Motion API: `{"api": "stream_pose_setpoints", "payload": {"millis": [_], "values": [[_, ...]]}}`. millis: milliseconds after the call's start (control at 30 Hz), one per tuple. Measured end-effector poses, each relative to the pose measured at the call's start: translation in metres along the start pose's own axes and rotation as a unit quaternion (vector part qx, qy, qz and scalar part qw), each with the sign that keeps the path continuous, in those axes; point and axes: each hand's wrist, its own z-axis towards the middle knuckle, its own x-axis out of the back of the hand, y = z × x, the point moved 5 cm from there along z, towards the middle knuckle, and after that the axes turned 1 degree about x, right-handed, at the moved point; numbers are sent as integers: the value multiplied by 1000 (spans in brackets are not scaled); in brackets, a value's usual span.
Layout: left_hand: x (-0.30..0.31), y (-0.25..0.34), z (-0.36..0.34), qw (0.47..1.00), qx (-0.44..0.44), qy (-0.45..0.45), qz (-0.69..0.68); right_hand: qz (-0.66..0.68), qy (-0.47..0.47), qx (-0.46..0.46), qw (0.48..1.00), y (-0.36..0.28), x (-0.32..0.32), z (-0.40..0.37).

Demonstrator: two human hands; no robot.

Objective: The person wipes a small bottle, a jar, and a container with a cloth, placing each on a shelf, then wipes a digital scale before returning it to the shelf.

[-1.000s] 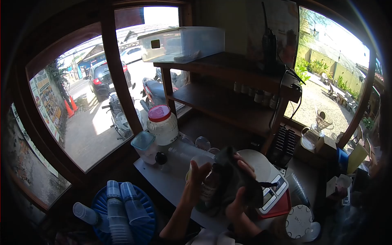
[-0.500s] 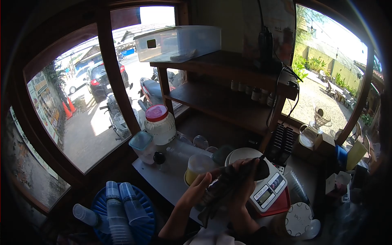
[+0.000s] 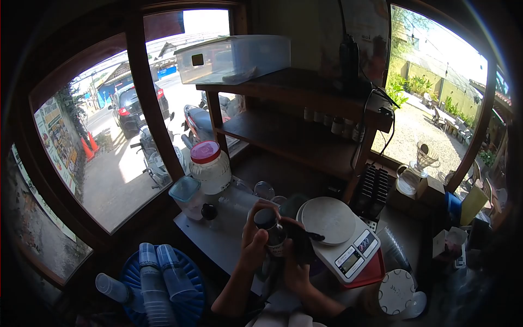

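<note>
- Dim rm, head view: wood window frame (image 3: 154, 103) on L, parked car (image 3: 128, 106) & scooter (image 3: 197, 117) outside; dark wood shelf (image 3: 272, 136) at back w/ clear bin (image 3: 239, 59) on top.
- Grey table (image 3: 218, 240) below, a bit cluttered.
- L hand (image 3: 251, 245): fingers wrapped round small dark bottle (image 3: 273, 233), thumb across near side. Bottle held up over table, black cap end up, pale label lower down.
- R hand (image 3: 296, 275): grasping black cloth (image 3: 299, 242) right beside bottle, thumb on near side; some fingers hidden by cloth, can't tell if they touch bottle too.
- R of hands: kitchen scale (image 3: 353, 260) w/ round plate, on red tray (image 3: 373, 272).
- L/back of table: big jar (image 3: 210, 177) w/ red-rimmed pink lid, next to blue-lidded container (image 3: 187, 199).
- Btm L: blue basket (image 3: 129, 264) w/ stacked clear plastic cups (image 3: 155, 289).
- Far R: glass dripper (image 3: 427, 157) by window.
</note>
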Motion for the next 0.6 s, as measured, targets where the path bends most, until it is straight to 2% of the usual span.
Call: {"api": "stream_pose_setpoints", "payload": {"millis": [33,100,167,267,367,400,467,500,533,567,600], "values": [[2,3,3,1000,-10,-15,17,63,8,-67,996,4,3,-1],[6,5,6,997,-31,-46,48,92,32,-200,975,15,11,-8],[6,1,6,998,-32,-49,20,112,61,-313,941,15,13,-10],[1,-3,2,999,-22,-49,1,106,113,-340,928,17,18,-7],[-3,-10,-3,997,-8,-74,36,122,183,-247,944,26,26,-8],[-6,-9,-5,995,-6,-90,52,120,180,-181,959,31,30,-6],[-11,-6,-9,989,-10,-116,95,106,234,-87,963,27,35,-8],[-16,0,-10,985,-42,-129,106,99,260,-39,960,22,38,-9],[-21,6,-11,980,-74,-142,117,52,234,-15,971,13,42,-10],[-26,10,-12,974,-105,-156,127,6,253,-9,967,5,46,-14],[-27,9,-11,983,-98,-129,91,-40,273,-2,961,-4,48,-18]]}}
